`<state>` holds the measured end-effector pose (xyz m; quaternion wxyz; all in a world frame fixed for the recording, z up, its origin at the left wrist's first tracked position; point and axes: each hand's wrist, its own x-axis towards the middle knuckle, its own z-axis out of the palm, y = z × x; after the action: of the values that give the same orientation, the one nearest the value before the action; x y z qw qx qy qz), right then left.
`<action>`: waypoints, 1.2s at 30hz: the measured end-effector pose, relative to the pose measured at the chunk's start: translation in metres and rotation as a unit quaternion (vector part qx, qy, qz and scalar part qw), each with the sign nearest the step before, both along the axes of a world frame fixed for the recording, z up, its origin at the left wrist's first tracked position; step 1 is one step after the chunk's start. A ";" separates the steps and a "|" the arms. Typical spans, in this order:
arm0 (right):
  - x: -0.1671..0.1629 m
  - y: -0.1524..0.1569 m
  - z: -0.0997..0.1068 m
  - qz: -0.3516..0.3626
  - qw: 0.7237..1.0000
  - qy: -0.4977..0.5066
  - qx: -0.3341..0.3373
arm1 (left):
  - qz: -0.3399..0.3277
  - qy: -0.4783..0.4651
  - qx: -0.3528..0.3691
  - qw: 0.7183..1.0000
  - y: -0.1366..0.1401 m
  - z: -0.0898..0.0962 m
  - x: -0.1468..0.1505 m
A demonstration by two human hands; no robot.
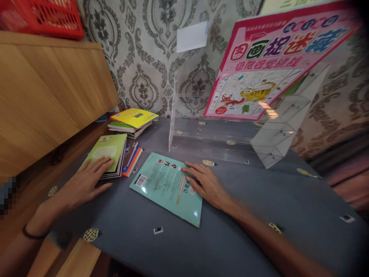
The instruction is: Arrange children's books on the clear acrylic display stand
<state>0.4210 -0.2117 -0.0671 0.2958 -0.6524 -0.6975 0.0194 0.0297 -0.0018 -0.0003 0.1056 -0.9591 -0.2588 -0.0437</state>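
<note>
A teal book (pixel 165 184) lies flat on the table, its barcode side up. My right hand (pixel 204 182) rests on the book's right part, fingers stretched out. On the left, my left hand (pixel 89 179) lies with spread fingers on a green book (pixel 108 152), which tops a small stack. Beside that stack, books with blue and orange edges (pixel 132 161) stick out. Behind them is another pile with a yellow book (pixel 135 116) on top. Neither hand has its fingers wrapped round anything.
A clear acrylic rack (pixel 213 152) stands at the back right, holding a pink picture book (pixel 259 65). A wooden cabinet (pixel 52 92) with a red basket (pixel 54 19) on it borders the left. A grey-blue tablecloth (pixel 230 238) with pineapple prints covers the table.
</note>
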 end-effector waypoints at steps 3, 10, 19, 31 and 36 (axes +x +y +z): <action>0.000 0.000 -0.001 0.004 1.000 0.002 0.006 | -0.011 -0.012 -0.030 0.999 -0.005 0.008 0.038; -0.002 0.000 0.003 0.004 1.000 -0.011 0.001 | -0.023 0.008 -0.038 0.999 0.010 0.030 0.131; -0.001 0.001 0.000 -0.002 1.000 -0.030 -0.002 | -0.132 -0.064 -0.085 0.986 -0.054 -0.044 0.169; -0.024 0.017 0.013 0.021 0.986 -0.160 -0.036 | -0.118 -0.087 -0.051 0.988 -0.059 -0.043 0.169; -0.050 0.064 0.019 0.096 0.983 -0.123 -0.101 | -0.072 -0.036 0.019 0.997 -0.077 -0.033 0.167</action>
<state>0.3710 -0.1472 -0.0484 0.1368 -0.6062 -0.7826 0.0380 0.1964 -0.0787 -0.0330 0.1110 -0.9708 -0.1923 -0.0911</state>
